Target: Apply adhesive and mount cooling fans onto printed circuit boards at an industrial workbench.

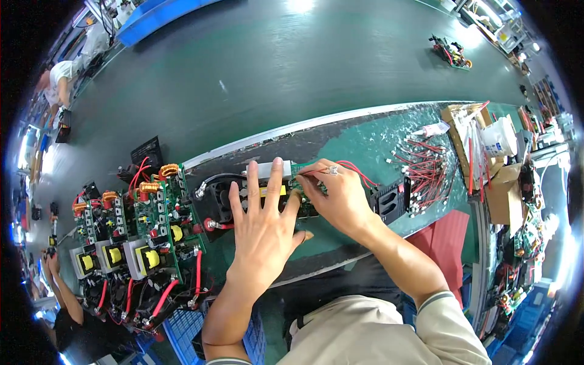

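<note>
In front of me lies a circuit board unit with a black fan (220, 202) at its left end, a pale metal heat sink (264, 171) and a yellow-wrapped part (272, 191). My left hand (261, 226) rests over it with the fingers spread, hiding much of the board. My right hand (342, 199) is closed in a pinch at the board's right part, on a thin red wire (314, 171) with a small pale connector. More red wires (360, 171) loop out to the right. Beside that hand lies a black slotted end panel (389, 201).
Several similar boards (146, 210) stand in a row at left. A pile of red wires with white connectors (426, 173) lies to the right, near a cardboard box (460, 137). Beyond the bench edge, the green belt (292, 67) carries another board (451, 53). Other people work at left.
</note>
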A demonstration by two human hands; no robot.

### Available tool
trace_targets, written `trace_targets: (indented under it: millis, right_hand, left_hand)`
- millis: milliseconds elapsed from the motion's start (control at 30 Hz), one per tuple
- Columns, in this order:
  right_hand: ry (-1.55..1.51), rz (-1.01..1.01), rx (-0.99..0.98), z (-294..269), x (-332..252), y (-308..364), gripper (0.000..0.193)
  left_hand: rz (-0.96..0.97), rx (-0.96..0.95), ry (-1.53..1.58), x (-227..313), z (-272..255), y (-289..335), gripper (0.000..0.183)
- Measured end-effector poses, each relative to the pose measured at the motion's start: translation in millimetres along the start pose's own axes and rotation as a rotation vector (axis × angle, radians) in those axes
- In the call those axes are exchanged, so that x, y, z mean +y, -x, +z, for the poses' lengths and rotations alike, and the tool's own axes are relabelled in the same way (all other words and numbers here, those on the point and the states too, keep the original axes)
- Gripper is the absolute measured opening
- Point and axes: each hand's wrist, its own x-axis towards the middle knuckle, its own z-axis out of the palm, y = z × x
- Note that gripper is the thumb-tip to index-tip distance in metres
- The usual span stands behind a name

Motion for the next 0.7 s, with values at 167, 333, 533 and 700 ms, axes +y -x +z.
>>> trace_targets:
  millis: [167, 333, 533, 700]
  right_hand:
    - [0.068, -0.023, -0.009, 0, -1, 0, 0.009]
    - [0.103, -0.041, -0.036, -2, -1, -2, 0.009]
    - [0.102, -0.039, -0.054, -1, -1, -4, 0.008]
    - [0.063, -0.043, -0.029, -4, -2, -5, 0.008]
  left_hand:
    - [-0.007, 0.003, -0.009, 2, 1, 0, 0.066]
    - [-0.032, 0.023, -0.041, 5, 3, -3, 0.068]
    - [-0.041, 0.069, -0.096, 9, 8, -7, 0.071]
    - [-0.036, 0.137, -0.099, 11, 1, -13, 0.062]
